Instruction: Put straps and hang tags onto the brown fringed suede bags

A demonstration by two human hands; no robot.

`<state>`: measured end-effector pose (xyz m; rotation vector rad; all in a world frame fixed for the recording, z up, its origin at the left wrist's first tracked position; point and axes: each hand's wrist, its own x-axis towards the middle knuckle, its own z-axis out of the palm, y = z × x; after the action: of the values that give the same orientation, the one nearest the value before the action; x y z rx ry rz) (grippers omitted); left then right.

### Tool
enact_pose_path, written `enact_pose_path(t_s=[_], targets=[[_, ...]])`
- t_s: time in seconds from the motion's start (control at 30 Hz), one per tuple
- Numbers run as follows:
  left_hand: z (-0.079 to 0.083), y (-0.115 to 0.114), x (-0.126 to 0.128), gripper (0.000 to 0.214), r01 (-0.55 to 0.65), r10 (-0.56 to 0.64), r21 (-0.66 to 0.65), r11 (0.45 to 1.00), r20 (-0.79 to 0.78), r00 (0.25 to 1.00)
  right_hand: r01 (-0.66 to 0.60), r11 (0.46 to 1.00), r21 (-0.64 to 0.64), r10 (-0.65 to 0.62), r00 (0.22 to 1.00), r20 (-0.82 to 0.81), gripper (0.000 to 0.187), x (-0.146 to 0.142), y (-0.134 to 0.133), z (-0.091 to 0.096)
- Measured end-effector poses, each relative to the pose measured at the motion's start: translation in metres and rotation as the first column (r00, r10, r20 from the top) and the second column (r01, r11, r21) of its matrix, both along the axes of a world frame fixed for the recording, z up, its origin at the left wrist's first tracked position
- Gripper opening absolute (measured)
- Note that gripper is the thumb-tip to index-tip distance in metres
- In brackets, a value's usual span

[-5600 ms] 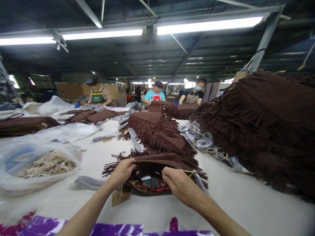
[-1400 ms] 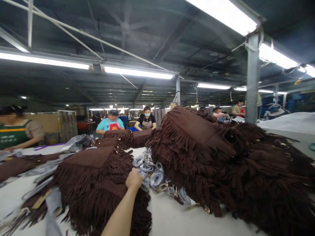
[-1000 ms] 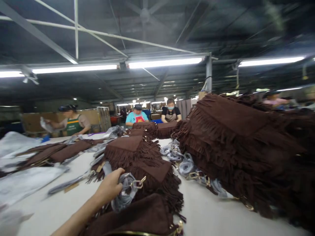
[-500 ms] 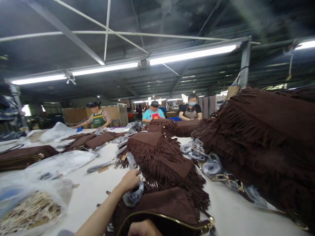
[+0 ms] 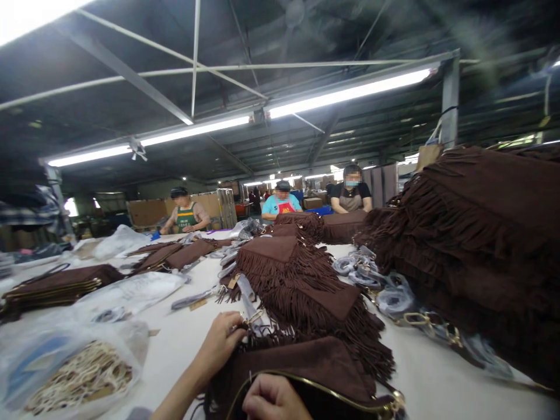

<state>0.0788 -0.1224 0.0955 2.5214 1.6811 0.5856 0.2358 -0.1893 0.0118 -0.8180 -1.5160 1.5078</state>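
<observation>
A dark brown suede-like bag lies nearest to me, its gold zipper gaping. My right hand is closed on the zipped edge of this bag, fingers curled at the opening. By the bag's far left corner, my left hand pinches at a gold clasp; its fingers partly hide the grip. A plastic-wrapped strap with a tan tag lies just beyond. Fringed brown bags overlap in a row ahead of both hands.
A tall pile of fringed bags rises at right, wrapped straps along its foot. To the left are a plastic bag of cream-coloured loops and stacked zipped pouches. Several co-workers, one in a green apron, are across the white table.
The wrapped coil below my left hand is no longer visible there; that hand now pinches near the clasp. My view has shifted left. The right hand stays at the zipped edge.
</observation>
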Motion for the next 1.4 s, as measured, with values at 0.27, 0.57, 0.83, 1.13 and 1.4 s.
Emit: enact_pose_path(t_s=[0.27,0.57,0.83,1.13,1.4], targets=[[-0.027,-0.063,-0.009,0.016,-0.059,-0.005,0.134,0.989,0.433,0.901,-0.011,0.994,-0.106,0.001,0.995,-0.100,0.051,-0.009,-0.012,0.018],[-0.039,-0.075,-0.001,0.017,0.028,-0.107,0.241,0.970,0.322,0.941,-0.033,0.994,-0.107,0.030,0.999,-0.023,0.053,-0.006,-0.013,0.022],[-0.049,-0.082,-0.002,0.025,0.136,-0.134,0.036,0.990,0.539,0.832,0.038,0.998,-0.056,-0.041,0.997,-0.060,0.052,-0.006,-0.008,0.011],[-0.040,-0.076,0.026,0.020,-0.038,0.052,-0.036,0.999,0.732,0.679,0.336,0.938,0.090,-0.335,0.942,-0.026,0.025,-0.006,-0.015,0.012],[-0.023,-0.086,0.014,0.022,-0.134,-0.010,0.103,0.986,0.827,0.562,0.248,0.969,0.005,-0.246,0.965,-0.094,0.020,0.008,-0.037,0.030]])
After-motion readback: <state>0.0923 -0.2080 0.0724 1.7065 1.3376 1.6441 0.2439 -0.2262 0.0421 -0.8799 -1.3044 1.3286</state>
